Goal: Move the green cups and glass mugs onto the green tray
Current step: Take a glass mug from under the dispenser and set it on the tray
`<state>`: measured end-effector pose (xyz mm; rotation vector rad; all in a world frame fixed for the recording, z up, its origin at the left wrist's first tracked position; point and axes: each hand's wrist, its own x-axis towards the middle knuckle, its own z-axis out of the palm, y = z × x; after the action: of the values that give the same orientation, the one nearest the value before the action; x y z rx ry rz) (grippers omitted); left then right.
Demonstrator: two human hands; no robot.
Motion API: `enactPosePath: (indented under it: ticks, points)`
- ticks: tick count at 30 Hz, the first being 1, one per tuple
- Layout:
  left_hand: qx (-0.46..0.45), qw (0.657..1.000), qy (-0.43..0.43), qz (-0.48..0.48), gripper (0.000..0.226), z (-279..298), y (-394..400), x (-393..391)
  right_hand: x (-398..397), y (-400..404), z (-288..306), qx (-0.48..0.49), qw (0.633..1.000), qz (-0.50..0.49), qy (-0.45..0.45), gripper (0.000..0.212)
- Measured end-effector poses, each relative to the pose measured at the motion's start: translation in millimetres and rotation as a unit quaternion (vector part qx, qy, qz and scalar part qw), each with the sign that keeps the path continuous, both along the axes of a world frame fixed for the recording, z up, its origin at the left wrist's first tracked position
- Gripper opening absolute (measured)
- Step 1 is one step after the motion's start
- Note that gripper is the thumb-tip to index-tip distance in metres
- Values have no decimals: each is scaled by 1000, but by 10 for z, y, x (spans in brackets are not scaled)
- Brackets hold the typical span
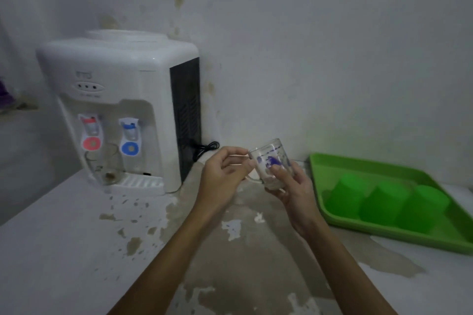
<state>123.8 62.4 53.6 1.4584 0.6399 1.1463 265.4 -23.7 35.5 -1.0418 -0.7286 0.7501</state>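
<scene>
Glass mug (271, 161) (purple print) held above tabletop (64, 250) by right hand (294, 192), left hand (225, 174) curled at handle; worn white paint, stained wall (307, 46), green tray (332, 169) right with three green cups (384, 206)

The green tray (384, 174) runs off the right edge, so its far corner is cut away. The three green cups (386, 206) on it are blurred into soft blocks; their rims cannot be made out. The right hand (294, 186) covers the lower side of the glass mug (268, 161). A second mug (107, 163) under the dispenser's (117, 100) taps is faint. A purple thing (4, 96) is cut by the left edge.
</scene>
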Motion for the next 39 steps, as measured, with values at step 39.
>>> enactPosePath:
  ticks: [39]
  points:
    - [42, 981, 156, -106, 11, -460, 224, 2272, 2298, 298, 254, -471, 729, -128, -481, 76]
